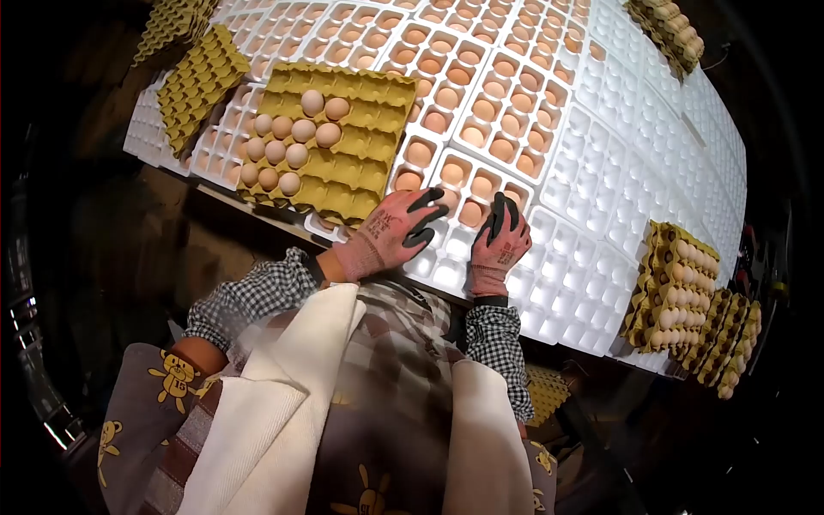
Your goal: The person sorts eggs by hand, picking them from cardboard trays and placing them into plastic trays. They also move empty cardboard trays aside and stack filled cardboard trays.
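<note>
Eggs (472, 214) sit in white foam trays (446, 268) that cover the bench (254, 215), filling cells from its far edge down to the middle of its near edge. More white trays (592, 159) run on toward the right edge. Near the left end of the near edge, a yellow pulp tray (356, 167) lies on the foam, with about a dozen eggs grouped on its left half. Other pulp trays (199, 90) lean at the left edge. At the near right corner stand egg-laden pulp trays (678, 287), and another such stack (669, 34) rests by the far right corner. Around the bench the room is dark.

Both hands wear pink gloves with dark fingertips and work over the near edge. On the left hand (386, 232), thumb and fingers stand apart, slightly bent, the tips right by an egg in the nearest tray; whether they touch it is unclear. The right hand (500, 239) points away from the body, fingers close together beside an egg in that tray's right column; I cannot tell whether they grip anything.
</note>
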Tool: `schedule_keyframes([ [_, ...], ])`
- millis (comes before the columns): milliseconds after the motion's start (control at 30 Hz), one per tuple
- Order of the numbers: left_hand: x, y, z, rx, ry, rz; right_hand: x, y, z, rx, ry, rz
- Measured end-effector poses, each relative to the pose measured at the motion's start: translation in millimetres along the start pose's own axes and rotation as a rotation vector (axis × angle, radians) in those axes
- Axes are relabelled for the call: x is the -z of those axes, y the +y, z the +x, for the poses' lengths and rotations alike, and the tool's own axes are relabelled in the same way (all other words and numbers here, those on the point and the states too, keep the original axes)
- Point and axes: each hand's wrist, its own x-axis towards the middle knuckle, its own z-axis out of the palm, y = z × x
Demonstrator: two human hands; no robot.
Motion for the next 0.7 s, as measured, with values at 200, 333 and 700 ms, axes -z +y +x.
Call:
schedule_keyframes([
  [200, 86.7, -41.0, -101.3, 0.045, -0.002, 0.065, 8.7, -9.8, 10.3, 0.069, -0.03, 0.067],
  [333, 163.5, -82.7, -125.3, 0.332, 0.208, 0.461, 14.9, -121.8, 21.8, 0.134, -0.047, 0.425],
  [700, 224.1, -156.1, -129.2, 0.544, 0.3, -0.898, -68.4, -262.5, 19.3, -0.059, -0.599, 1.03],
])
